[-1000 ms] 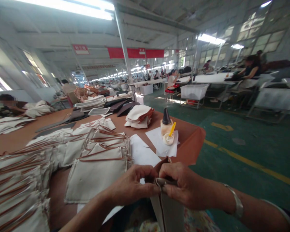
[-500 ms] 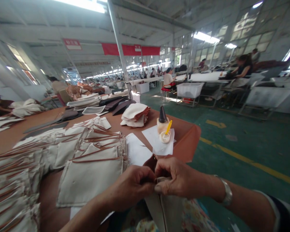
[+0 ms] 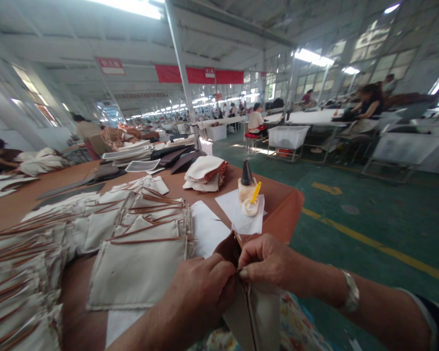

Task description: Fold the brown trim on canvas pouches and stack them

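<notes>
Left hand (image 3: 208,285) curled on pale-grey, leather-like folded piece (image 3: 265,312), knuckles rolled upward since earlier frame, thumb now hidden. Right hand (image 3: 272,263) pinching its brown-lined edge. Piece at view's six o'clock. Small cream tub (image 3: 249,208), yellow stick (image 3: 256,192): twelve o'clock from hands.

Below the grip, the grey piece (image 3: 265,312) runs off the bottom edge. At the grip, the left hand (image 3: 203,280) and right hand (image 3: 272,261) cover part of its seam (the left fingertips are mostly hidden too). Leftward, piled pouches (image 3: 20,292) are cut off; far beyond, the red banner's (image 3: 227,76) lettering is illegible.
</notes>
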